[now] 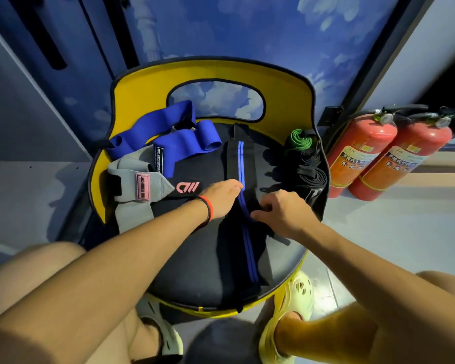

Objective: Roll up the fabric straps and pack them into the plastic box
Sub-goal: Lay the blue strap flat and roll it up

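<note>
Fabric in hand: a long black fabric strap with a blue centre stripe lies flat on the round black seat of a yellow-backed chair.
Long axis: the strap runs from the backrest straight toward the person, and its near end reaches the seat's front edge.
Left hand: its fingers are nearly straight and laid flat on the strap's left side at mid-length, gripping nothing.
Right hand: its fingers are curled, and thumb and forefinger pinch the strap's right edge just beside the stripe.
Key relation: both hands sit mid-strap, the right slightly nearer the person, so rolling likely has to follow that axis from one free end.
Rolled already: a green fabric roll and black fabric rolls sit at the seat's right edge.
Waiting: loose blue straps and a grey strap with a pink label lie on the left.
Plastic box: it is not in view.
</note>
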The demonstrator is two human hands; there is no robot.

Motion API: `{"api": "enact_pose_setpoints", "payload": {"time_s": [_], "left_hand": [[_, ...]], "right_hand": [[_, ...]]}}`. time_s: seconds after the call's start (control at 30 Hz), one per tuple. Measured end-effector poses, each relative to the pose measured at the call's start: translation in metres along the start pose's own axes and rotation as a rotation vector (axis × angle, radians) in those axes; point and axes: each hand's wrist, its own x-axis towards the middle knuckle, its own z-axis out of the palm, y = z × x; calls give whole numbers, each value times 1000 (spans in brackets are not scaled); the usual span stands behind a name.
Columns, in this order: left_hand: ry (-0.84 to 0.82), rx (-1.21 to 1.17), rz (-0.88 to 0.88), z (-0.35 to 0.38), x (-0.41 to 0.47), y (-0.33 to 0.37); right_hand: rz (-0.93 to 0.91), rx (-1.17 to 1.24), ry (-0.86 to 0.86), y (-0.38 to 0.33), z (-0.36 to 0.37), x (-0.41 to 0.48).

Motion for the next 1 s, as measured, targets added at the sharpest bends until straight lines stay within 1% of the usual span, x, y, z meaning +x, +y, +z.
{"api": "enact_pose_setpoints", "payload": {"time_s": [0.13, 0.2, 0.23, 0.27, 0.33, 0.43, 0.47, 0.5, 0.53, 0.57, 0.63, 0.67, 0.7, 0.73, 0.8, 0.87, 0.93, 1.0], "left_hand": [[-5, 28, -23, -8, -2, 10], [-39, 61, -52, -10, -1, 19], [-32, 87, -59, -11, 1, 23], [-26, 110, -73, -12, 4, 25], [-27, 137, -76, -12, 9, 25], [-7, 49, -47, -11, 7, 17], [-1, 11, -33, -8, 4, 14], [-4, 9, -19, -6, 1, 14], [-8, 45, -5, -1, -1, 13], [-2, 109, 7, 6, -3, 10], [57, 227, 31, 24, -7, 7], [110, 239, 30, 32, -9, 6], [165, 217, 7, 39, -12, 4], [213, 165, -32, 44, -14, 3], [296, 23, -109, 51, -19, 2], [357, -105, -141, 55, -26, 0], [364, -217, -155, 59, -35, -3], [313, -310, -152, 61, -44, -4]], "right_hand": [[-7, -103, -18, 1, 9, -12], [6, -83, -6, 1, 10, -16], [22, -36, -4, 2, 10, -16], [42, 57, -3, 4, 11, -16], [124, 340, -16, 5, 13, -17], [296, 724, -69, 5, 33, -22], [341, 805, -112, 6, 42, -25], [370, 834, -156, 8, 51, -28], [376, 800, -179, 11, 60, -31], [347, 690, -167, 15, 67, -33], [255, 418, -49, 19, 73, -40], [220, 353, 17, 19, 74, -45], [194, 347, 63, 20, 75, -48], [176, 377, 93, 20, 76, -50], [143, 460, 99, 22, 76, -49], [74, 452, 79, 24, 77, -46], [6, 377, 61, 24, 77, -44], [-16, 337, 49, 23, 76, -44]]}}
